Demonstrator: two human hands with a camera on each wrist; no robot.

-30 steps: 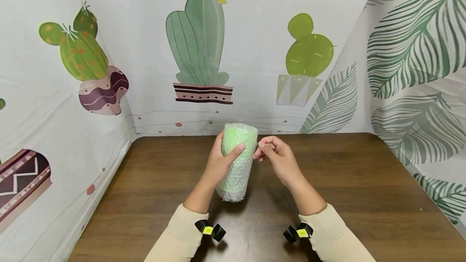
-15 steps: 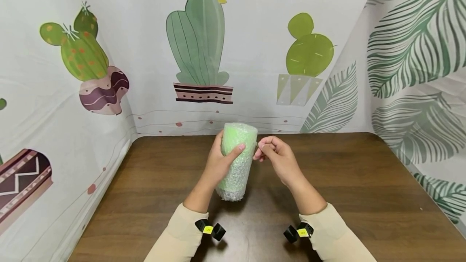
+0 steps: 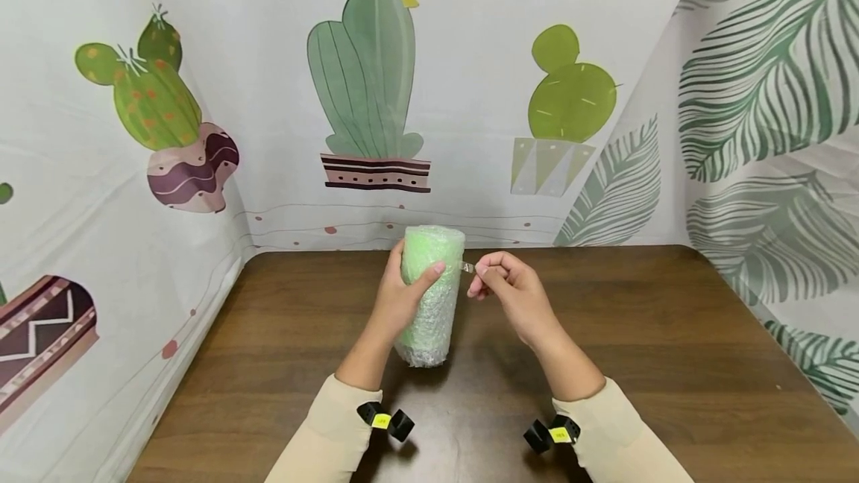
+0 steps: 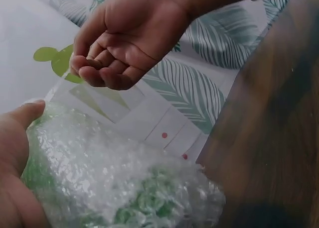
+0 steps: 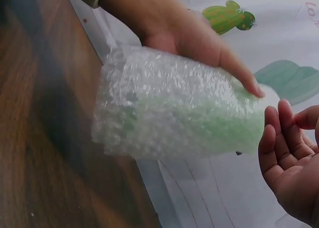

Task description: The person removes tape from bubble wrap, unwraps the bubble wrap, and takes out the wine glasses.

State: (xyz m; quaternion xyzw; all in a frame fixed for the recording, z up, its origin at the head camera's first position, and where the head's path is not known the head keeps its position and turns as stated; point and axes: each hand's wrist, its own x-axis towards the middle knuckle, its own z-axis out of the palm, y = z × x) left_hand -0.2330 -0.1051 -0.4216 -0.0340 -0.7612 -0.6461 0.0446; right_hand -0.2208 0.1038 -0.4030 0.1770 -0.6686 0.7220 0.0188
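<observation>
A green cylinder wrapped in bubble wrap (image 3: 438, 315) is tilted above the middle of the brown table. My left hand (image 3: 400, 295) grips its upper part, thumb across the front; the other fingers are hidden behind it. Just to its right, my right hand (image 3: 517, 293) pinches the end of a short strip of clear tape (image 3: 467, 267) between thumb and forefinger. In the left wrist view the tape strip (image 4: 57, 87) stretches from the wrap's upper end to the right fingertips. The right wrist view shows the crinkled bubble wrap (image 5: 169, 108) from its other side.
A brown wooden table (image 3: 637, 334) lies under both hands. White cloth with printed cacti (image 3: 376, 80) and leaves hangs behind it and at the sides. Each cream sleeve carries a small black wrist camera (image 3: 401, 425).
My left hand and the wrapped cylinder have shifted slightly left, away from my right hand. A short length of tape now shows between them. The right hand has hardly moved.
</observation>
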